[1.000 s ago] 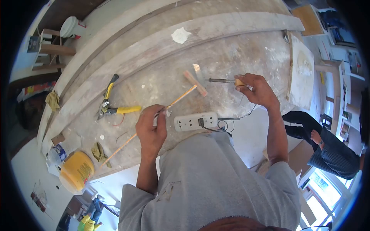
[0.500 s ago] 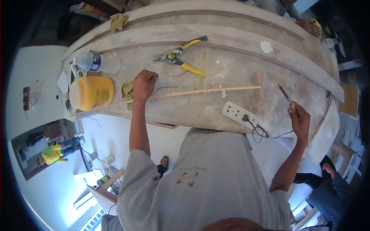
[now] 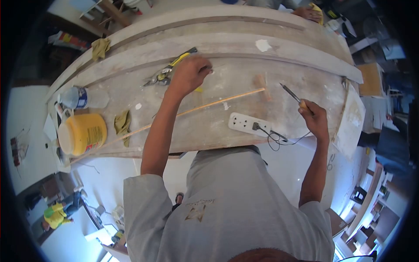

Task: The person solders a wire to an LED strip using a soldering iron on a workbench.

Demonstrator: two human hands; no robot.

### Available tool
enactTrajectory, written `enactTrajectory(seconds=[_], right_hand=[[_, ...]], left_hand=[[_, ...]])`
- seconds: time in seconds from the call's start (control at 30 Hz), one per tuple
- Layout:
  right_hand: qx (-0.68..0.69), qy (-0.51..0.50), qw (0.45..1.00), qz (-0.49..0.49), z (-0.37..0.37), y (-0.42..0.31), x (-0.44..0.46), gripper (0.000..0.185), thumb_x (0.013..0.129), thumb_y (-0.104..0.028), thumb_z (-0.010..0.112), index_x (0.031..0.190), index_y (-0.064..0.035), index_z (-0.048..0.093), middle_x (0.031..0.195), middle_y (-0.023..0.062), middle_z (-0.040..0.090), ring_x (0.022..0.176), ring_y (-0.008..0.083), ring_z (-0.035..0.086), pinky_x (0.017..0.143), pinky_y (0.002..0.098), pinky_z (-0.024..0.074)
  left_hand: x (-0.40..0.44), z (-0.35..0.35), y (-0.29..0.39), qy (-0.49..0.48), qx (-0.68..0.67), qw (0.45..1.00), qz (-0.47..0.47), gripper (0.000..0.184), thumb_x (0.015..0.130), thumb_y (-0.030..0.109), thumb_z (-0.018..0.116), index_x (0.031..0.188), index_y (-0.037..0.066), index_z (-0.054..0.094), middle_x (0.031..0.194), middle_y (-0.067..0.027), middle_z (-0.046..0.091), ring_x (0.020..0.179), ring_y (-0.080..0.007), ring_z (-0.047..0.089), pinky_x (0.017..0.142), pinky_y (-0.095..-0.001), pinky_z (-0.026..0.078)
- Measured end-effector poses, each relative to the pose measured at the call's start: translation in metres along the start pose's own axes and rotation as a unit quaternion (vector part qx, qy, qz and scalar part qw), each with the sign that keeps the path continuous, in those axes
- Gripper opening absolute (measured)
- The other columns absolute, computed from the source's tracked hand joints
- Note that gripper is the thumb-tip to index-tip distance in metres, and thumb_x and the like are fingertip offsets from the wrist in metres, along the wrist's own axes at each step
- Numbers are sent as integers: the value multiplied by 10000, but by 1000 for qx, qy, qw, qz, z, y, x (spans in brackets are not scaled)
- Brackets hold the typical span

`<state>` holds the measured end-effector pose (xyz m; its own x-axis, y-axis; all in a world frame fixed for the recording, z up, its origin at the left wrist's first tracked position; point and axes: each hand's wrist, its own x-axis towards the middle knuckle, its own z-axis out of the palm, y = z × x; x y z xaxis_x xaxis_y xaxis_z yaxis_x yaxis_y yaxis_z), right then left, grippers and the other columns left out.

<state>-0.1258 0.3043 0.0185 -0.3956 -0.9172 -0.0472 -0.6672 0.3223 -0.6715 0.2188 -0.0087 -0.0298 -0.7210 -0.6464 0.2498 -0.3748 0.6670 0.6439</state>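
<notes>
My right hand (image 3: 315, 117) grips the wooden handle of a soldering iron (image 3: 290, 92), its dark tip pointing up and left. My left hand (image 3: 190, 74) is raised over the yellow-and-black snips (image 3: 164, 75), partly covering them. Its fingers are curled together, and what they hold, if anything, is too small to name. A long thin orange-lit strip (image 3: 218, 101) crosses the table below it, its right end on a small wooden piece (image 3: 263, 87). Between my hands lies a white power strip (image 3: 249, 124) with a black plug in it.
At the left of the table (image 3: 205, 135) stand a yellow jug (image 3: 93, 131), a plastic bottle (image 3: 83, 97) and a crumpled cloth (image 3: 122, 124). Another cloth (image 3: 101, 48) hangs on the curved wooden rail. A co-worker's hand (image 3: 308, 13) rests at the far edge.
My left hand has moved from beside the strip's left part, up and right over the snips. My right hand still holds the iron. The camera's view has shifted.
</notes>
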Motion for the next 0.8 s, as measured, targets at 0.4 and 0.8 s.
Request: enactTrajectory(seconds=[0.4,0.8], right_hand=[[45,62,995,69,5,25,-20,340,929,-124,766,1229,30,718,1011,121,758,899,142,671,829,290,532],[-3,63,997,52,1,38,-19,374,975,-180,736,1289,20,697,828,11,631,755,88,559,700,259,474]], left_hand=[[82,42,-12,93,157,974,138,78,845,141,707,889,130,770,1020,-75,721,1116,-302,643,921,-490,480],[-110,-92,-59,-235,82,964,-92,115,800,105,740,897,46,759,901,-153,694,933,-363,670,826,-459,535]])
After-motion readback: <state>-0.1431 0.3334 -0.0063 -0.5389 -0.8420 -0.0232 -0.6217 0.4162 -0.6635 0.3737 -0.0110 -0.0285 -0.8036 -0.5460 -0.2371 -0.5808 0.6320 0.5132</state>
